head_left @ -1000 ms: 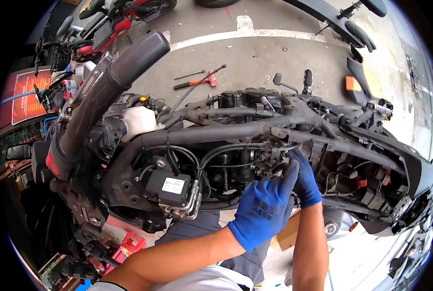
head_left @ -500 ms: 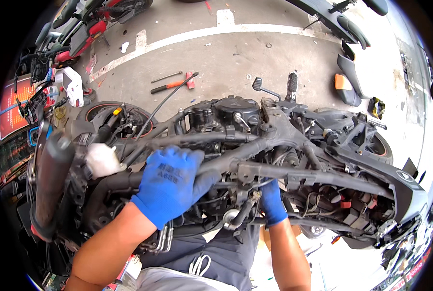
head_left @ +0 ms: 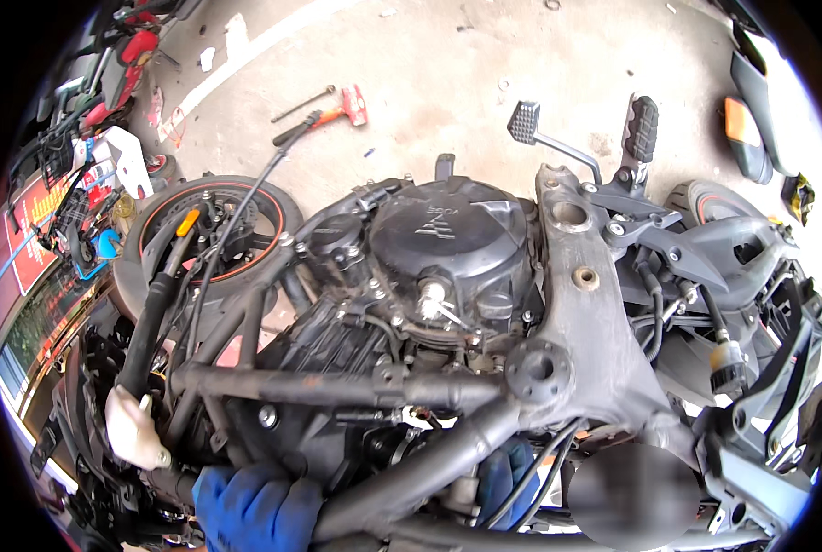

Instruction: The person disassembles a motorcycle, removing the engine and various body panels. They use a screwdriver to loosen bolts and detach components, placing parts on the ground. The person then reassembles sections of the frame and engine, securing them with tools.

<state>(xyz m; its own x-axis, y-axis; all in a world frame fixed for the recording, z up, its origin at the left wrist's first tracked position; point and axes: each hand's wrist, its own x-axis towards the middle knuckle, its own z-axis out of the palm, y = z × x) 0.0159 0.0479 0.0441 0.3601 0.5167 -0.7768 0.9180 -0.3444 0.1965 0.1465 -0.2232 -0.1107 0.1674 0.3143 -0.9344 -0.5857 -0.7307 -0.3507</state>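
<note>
Head view: at the far left, a red poster (head_left: 32, 235) shows beyond a white panel (head_left: 127, 164). Next comes the front wheel (head_left: 282, 207), crossed by a thin black cable (head_left: 236, 216) whose tip overlaps the handle of a hammer (head_left: 337, 112) on the floor (head_left: 448, 83). A rod (head_left: 303, 103) lies just beside the hammer. Mid-view is the round engine cover (head_left: 452, 230); right of it are a pedal (head_left: 523, 122), a footpeg (head_left: 642, 129), the rear wheel (head_left: 706, 198) and, on the floor, an orange-and-black panel (head_left: 747, 124).

The left hand (head_left: 256, 511), gloved in blue, is near a white reservoir (head_left: 137, 428). Its fingers lie together and bent, tips out of sight, at the lower end of the frame's slanting tube (head_left: 420, 474); what they grip I cannot tell. Right of that tube, the right hand (head_left: 501, 474) is partly hidden behind two black hoses (head_left: 547, 460). A grey fitting (head_left: 463, 492) is just left of its glove; whether its fingers pinch anything I cannot tell.
</note>
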